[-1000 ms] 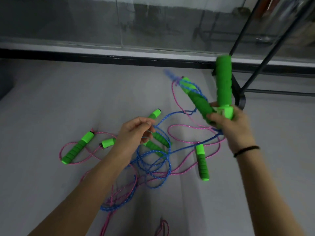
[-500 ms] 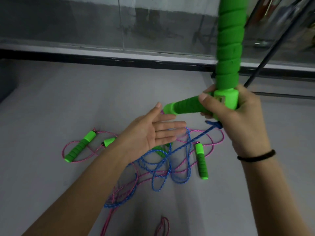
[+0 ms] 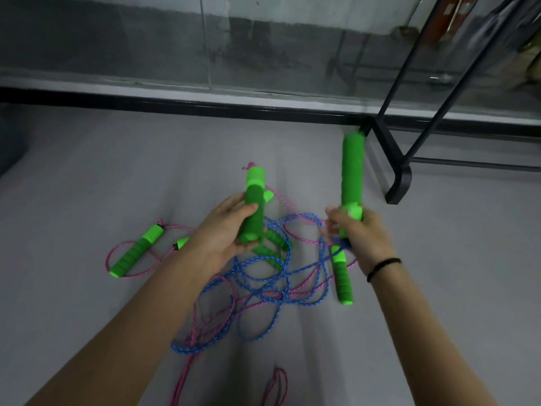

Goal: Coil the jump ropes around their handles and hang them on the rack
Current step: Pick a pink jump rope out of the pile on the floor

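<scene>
My left hand (image 3: 227, 232) grips a green foam handle (image 3: 254, 197) held upright. My right hand (image 3: 361, 232) grips a second green handle (image 3: 352, 171) near its lighter plastic collar, also upright; a blue rope (image 3: 281, 276) runs down from under that hand. On the grey floor below lies a tangle of blue rope and pink rope (image 3: 202, 326). More green handles lie among it: one at the left (image 3: 136, 252), one under my right wrist (image 3: 342, 281), and others partly hidden behind my left hand.
The black metal rack (image 3: 399, 177) stands at the right, its foot close beyond my right hand. A black rail and a glass wall (image 3: 205, 54) run across the back. A pink rope loop (image 3: 276, 385) lies at the bottom edge.
My left hand, open a moment ago, has taken one of the two handles from my right hand. The hands have moved apart and lower, each now holding one handle upright.
</scene>
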### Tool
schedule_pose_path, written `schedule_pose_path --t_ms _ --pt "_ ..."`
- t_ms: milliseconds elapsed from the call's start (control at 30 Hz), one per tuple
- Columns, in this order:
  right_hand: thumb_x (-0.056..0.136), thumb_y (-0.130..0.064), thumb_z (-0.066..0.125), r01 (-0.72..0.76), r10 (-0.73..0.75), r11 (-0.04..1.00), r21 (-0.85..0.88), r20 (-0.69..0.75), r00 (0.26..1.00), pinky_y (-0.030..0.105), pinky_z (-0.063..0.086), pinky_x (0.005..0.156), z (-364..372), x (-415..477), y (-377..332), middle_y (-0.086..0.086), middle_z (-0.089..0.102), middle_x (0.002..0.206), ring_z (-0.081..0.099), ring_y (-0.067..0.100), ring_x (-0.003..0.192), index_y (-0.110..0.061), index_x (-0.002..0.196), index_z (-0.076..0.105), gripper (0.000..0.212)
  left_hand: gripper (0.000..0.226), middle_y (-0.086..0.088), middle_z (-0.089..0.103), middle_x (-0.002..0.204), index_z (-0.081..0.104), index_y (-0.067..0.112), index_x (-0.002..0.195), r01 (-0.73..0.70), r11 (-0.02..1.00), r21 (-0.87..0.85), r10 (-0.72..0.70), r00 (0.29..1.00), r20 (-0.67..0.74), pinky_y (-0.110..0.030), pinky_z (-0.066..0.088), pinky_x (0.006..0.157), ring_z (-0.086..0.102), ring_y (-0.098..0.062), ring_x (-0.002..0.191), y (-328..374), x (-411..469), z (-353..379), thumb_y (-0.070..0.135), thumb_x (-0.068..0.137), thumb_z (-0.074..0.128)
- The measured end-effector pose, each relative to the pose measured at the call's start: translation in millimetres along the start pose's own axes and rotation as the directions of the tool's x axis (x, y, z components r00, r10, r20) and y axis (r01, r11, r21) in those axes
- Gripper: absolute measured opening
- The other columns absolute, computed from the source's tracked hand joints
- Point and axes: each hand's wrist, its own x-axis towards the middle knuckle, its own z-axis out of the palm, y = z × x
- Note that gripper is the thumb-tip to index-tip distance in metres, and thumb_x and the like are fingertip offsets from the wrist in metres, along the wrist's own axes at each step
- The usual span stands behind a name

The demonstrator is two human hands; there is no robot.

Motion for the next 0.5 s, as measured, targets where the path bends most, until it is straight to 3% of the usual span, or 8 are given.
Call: schedule_pose_path --t_ms 67,133,233,300,400,500 --pt "0.082 0.0 0.06 -0.254 0.254 0.967 0.005 -0.072 0.965 0.021 0.051 0.042 -9.2 23.6 61.1 0.011 0.052 0.064 0.055 0.009 0.04 -0.004 0.082 0.055 0.006 0.015 -0.002 0.061 0.085 0.059 0.025 0.097 0.033 0.997 0.066 -0.024 0.99 -0.136 -0.027 0.048 0.059 0.057 -0.014 0.066 -16.4 12.8 -13.6 0.013 0.091 0.053" --pt "0.08 -0.006 0.062 -0.43 0.412 0.894 -0.122 -0.149 0.899 0.024 0.054 0.048 -20.2 37.4 118.5 0.013 0.058 0.073 0.059 0.016 0.051 -0.007 0.084 0.055 0.008 0.019 -0.003 0.056 0.076 0.06 0.017 0.105 0.088 0.988 0.129 -0.051 0.962 -0.268 -0.022 0.042 0.053 0.05 -0.013 0.062 -35.2 25.4 -32.5 0.009 0.09 0.053" --pt "0.074 -0.019 0.065 -0.467 0.373 0.76 -0.452 -0.285 0.883 0.029 0.053 0.065 -29.9 44.0 164.0 0.016 0.067 0.09 0.065 0.032 0.078 -0.01 0.087 0.059 0.017 0.03 0.002 0.055 0.055 0.058 0.001 0.118 0.148 0.957 0.251 -0.028 0.905 -0.425 -0.014 0.037 0.039 0.049 -0.008 0.047 -60.0 34.3 -69.1 0.0 0.089 0.051" --pt "0.072 -0.02 0.064 -0.452 0.322 0.751 -0.481 -0.331 0.887 0.037 0.051 0.072 -30.1 42.1 167.7 0.021 0.068 0.092 0.065 0.037 0.088 -0.004 0.095 0.06 0.029 0.027 0.005 0.056 0.047 0.059 -0.005 0.114 0.136 0.95 0.281 0.014 0.881 -0.474 -0.013 0.038 0.039 0.049 0.0 0.038 -74.3 35.6 -86.2 -0.003 0.089 0.049" --pt "0.074 -0.015 0.065 -0.397 0.28 0.769 -0.501 -0.295 0.913 0.033 0.041 0.07 -21.8 39.2 163.2 0.023 0.065 0.098 0.062 0.038 0.093 -0.001 0.104 0.059 0.034 0.018 -0.006 0.06 0.07 0.062 0.0 0.104 0.087 0.995 0.057 -0.054 0.9 -0.432 -0.011 0.045 0.041 0.056 -0.011 0.059 -78.8 40.4 -85.3 0.002 0.09 0.05" --pt "0.065 -0.023 0.063 -0.402 0.313 0.787 -0.468 -0.258 0.914 0.038 0.051 0.064 -11.1 39.1 175.4 0.022 0.068 0.097 0.066 0.037 0.084 -0.004 0.111 0.056 0.05 0.014 0.0 0.071 0.06 0.059 0.015 0.082 0.109 0.97 -0.218 -0.161 0.958 -0.238 -0.024 0.051 0.056 0.065 -0.009 0.057 -69.0 43.0 -66.3 0.008 0.091 0.05"
